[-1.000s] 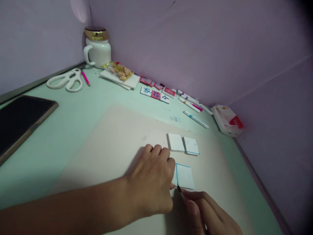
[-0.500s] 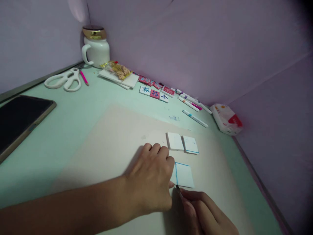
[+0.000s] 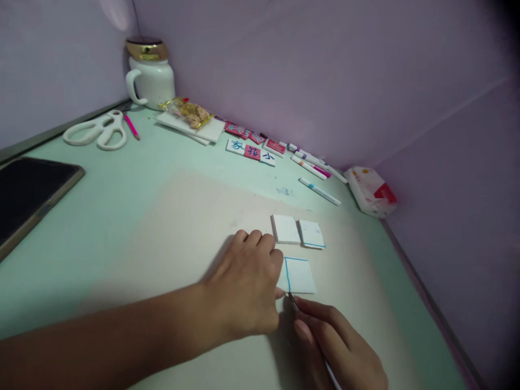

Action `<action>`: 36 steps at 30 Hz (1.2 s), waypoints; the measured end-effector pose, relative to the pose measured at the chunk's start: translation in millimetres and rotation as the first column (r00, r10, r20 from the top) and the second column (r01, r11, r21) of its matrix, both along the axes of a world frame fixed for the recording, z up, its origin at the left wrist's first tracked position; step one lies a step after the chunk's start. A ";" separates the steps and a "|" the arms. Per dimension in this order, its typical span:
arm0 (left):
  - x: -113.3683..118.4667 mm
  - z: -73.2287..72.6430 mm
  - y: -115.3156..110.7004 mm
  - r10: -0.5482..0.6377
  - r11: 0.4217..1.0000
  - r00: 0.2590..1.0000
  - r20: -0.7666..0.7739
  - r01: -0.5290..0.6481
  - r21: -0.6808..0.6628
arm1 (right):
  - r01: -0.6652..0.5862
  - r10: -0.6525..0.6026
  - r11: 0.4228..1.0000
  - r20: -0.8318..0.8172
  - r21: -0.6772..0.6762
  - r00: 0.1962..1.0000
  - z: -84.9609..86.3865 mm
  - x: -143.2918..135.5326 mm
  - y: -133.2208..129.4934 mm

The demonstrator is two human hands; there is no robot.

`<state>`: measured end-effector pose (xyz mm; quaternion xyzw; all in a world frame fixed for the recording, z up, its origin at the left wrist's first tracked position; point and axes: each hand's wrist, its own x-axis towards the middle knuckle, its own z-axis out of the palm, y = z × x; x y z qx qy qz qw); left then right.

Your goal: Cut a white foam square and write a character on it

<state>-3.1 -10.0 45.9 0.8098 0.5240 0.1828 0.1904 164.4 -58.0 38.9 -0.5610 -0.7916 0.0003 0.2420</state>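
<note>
A white board piece point(image 3: 301, 276) with blue lines along its top and left side lies on the beige mat. My left hand point(image 3: 246, 287) is curled over its left part, with the thumb at the near edge; its fingertips are hidden. Between the closed fingers of my right hand point(image 3: 339, 341) is a slim craft knife point(image 3: 292, 301) with a pale handle. Its dark tip touches the near edge, where the left blue line ends. Just beyond are a stack of white squares point(image 3: 285, 228) and a blue-edged square point(image 3: 312, 234).
A beige mat point(image 3: 195, 216) covers much of the green table. Farther back lie a blue-tipped marker point(image 3: 319, 192), other markers, lettered tiles point(image 3: 252, 152), white scissors point(image 3: 97, 130) and a lidded mug point(image 3: 152, 78). A phone point(image 3: 32, 195) lies left, a tissue pack point(image 3: 370, 192) right.
The whole view has shifted slightly, so everything sits a little higher and farther left. More of the knife's handle shows below my right hand. The tip stays by the blue line's near end.
</note>
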 end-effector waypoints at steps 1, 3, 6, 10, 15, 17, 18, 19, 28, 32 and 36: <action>-0.3 -0.1 0.1 -0.004 1.000 1.000 0.003 0.004 0.000 | 0.014 -0.014 1.000 0.002 -0.015 1.000 -0.9 0.0 -0.4; -1.1 0.2 -0.1 -0.005 1.000 1.000 0.006 0.005 -0.001 | 0.035 -0.035 0.999 -0.002 -0.036 0.999 -4.0 1.1 -1.7; -2.7 1.3 -0.7 -0.013 1.000 1.000 -0.001 0.013 -0.007 | 0.006 -0.007 0.999 -0.025 -0.053 1.000 -8.8 4.3 -3.7; -3.3 0.2 -0.7 -0.017 1.000 1.000 -0.005 0.017 0.008 | -0.051 0.051 0.999 -0.021 -0.018 0.999 -12.0 8.7 -5.1; -1.7 -2.9 0.3 -0.003 1.000 1.000 0.007 0.003 0.020 | -0.138 0.137 0.990 -0.093 -0.003 0.986 -17.9 9.4 -4.9; -1.9 -2.5 0.9 -0.010 1.000 1.000 0.007 0.010 0.013 | -0.105 0.102 0.994 -0.101 -0.027 0.990 -21.5 9.0 -4.1; -2.2 -1.8 1.2 -0.017 1.000 1.000 0.005 0.017 0.011 | -0.085 0.081 0.996 -0.104 -0.035 0.991 -23.2 8.8 -3.7; -2.7 -0.8 1.5 -0.025 1.000 1.000 0.001 0.025 0.011 | -0.065 0.061 0.997 -0.108 -0.036 0.992 -24.8 8.6 -3.3; -5.2 3.8 1.4 -0.069 0.997 0.997 -0.026 0.069 0.022 | -0.015 0.015 1.000 -0.067 -0.001 0.998 -26.2 7.0 0.2; -4.2 1.0 -0.5 -0.029 0.999 0.999 -0.036 0.030 0.041 | -0.129 0.130 0.991 -0.056 0.022 0.990 -21.4 7.3 1.8; -3.7 0.0 -1.1 -0.029 0.999 0.999 -0.023 0.029 0.018 | -0.180 0.176 0.983 -0.087 -0.043 0.981 -15.5 6.0 0.7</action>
